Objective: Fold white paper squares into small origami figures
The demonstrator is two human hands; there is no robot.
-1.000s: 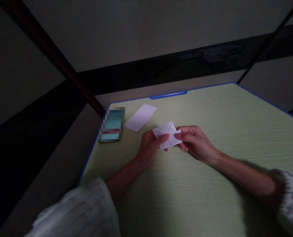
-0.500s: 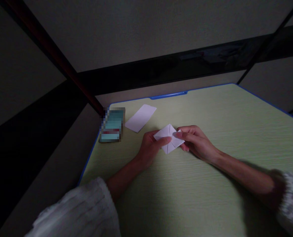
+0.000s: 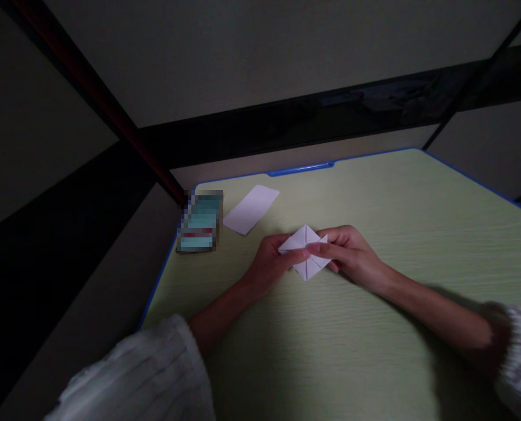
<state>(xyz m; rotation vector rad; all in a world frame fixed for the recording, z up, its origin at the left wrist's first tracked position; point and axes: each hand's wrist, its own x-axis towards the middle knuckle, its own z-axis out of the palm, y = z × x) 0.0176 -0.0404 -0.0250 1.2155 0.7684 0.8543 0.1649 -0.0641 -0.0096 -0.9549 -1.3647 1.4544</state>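
A small white piece of folded paper (image 3: 304, 235), diamond-shaped with creases meeting at its middle, is held between both hands above the table. My left hand (image 3: 269, 263) grips its left side, thumb on top and fingers beneath. My right hand (image 3: 357, 257) pinches the right side, its thumb lying across the paper close to the left thumb. At the right, a small flap of the paper sticks up beside the right fingers. The fingers under the paper are mostly hidden.
A flat white paper strip (image 3: 251, 209) lies beyond my left hand. Left of it, near the table's edge, is a blurred-out rectangular object (image 3: 201, 219) with a greenish face. The pale wood-grain table (image 3: 418, 234) has a blue rim and a blue handle (image 3: 302, 169) at the back, against a wall.
The folded paper and the left hand have shifted slightly right and toward me. My right thumb has slid inward to the paper's middle, and a flap on the right stands up more.
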